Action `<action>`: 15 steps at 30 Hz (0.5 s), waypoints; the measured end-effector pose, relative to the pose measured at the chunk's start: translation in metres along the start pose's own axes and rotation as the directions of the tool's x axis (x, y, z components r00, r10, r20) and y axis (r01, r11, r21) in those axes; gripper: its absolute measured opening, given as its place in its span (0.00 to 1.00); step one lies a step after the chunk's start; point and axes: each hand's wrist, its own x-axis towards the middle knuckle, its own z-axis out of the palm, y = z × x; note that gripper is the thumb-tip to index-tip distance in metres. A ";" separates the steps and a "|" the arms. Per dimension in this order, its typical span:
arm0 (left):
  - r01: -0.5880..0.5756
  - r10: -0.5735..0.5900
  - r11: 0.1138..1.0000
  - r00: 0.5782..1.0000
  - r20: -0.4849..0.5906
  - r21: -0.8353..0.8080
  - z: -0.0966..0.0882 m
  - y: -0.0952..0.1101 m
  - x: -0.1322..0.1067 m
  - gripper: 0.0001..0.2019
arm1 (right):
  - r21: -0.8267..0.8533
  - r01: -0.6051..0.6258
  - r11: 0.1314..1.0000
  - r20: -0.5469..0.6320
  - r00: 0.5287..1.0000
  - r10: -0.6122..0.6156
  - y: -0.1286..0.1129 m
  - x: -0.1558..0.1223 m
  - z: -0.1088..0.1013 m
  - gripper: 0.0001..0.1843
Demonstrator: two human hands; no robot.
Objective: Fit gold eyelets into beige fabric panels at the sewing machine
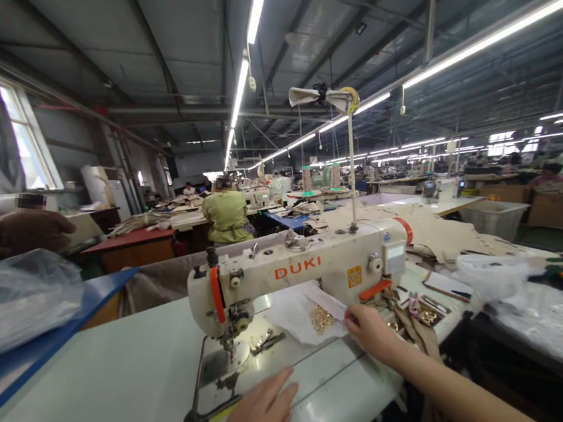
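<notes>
A white sewing machine [300, 267] with orange lettering stands on a pale green table [144, 364]. Under its arm lies a thin white bag or sheet [291, 309] with a heap of small gold metal pieces [321, 319] on it. My right hand [372, 331] pinches the right edge of this white bag. My left hand [260, 413] rests low in front of the machine, fingers stretched out, apparently holding nothing. Close to it are the needle area and a metal plate [217, 365]. Small metal parts [265, 340] sit beside the presser foot.
Brown fabric strips [413, 325], a notebook [447, 285] and small tools lie right of the machine. Clear plastic bags [542, 319] are piled at the right, another [20, 304] at the left. A person in green [230, 216] sits ahead; a thread stand [352, 158] rises behind.
</notes>
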 end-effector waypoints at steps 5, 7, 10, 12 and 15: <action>0.319 -0.349 0.936 0.889 0.297 0.147 0.037 -0.016 0.053 0.25 | -0.016 -0.022 1.000 -0.006 1.000 0.022 -0.008 -0.015 -0.009 0.07; 0.384 -0.405 0.914 0.849 0.338 0.130 0.047 -0.022 0.060 0.22 | -0.033 -0.012 0.999 0.005 1.000 0.012 -0.009 -0.022 -0.012 0.07; 0.398 -0.395 0.915 0.848 0.352 0.069 0.056 -0.027 0.061 0.17 | -0.076 -0.011 0.997 0.043 0.999 0.014 -0.007 -0.028 -0.014 0.14; 0.400 -0.386 0.916 0.860 0.334 0.030 0.058 -0.028 0.059 0.16 | -0.108 -0.013 0.994 0.071 0.997 0.020 -0.004 -0.028 -0.014 0.18; 0.409 -0.384 0.912 0.875 0.295 -0.025 0.059 -0.027 0.054 0.15 | -0.137 -0.022 0.990 0.095 0.995 0.035 -0.002 -0.023 -0.013 0.14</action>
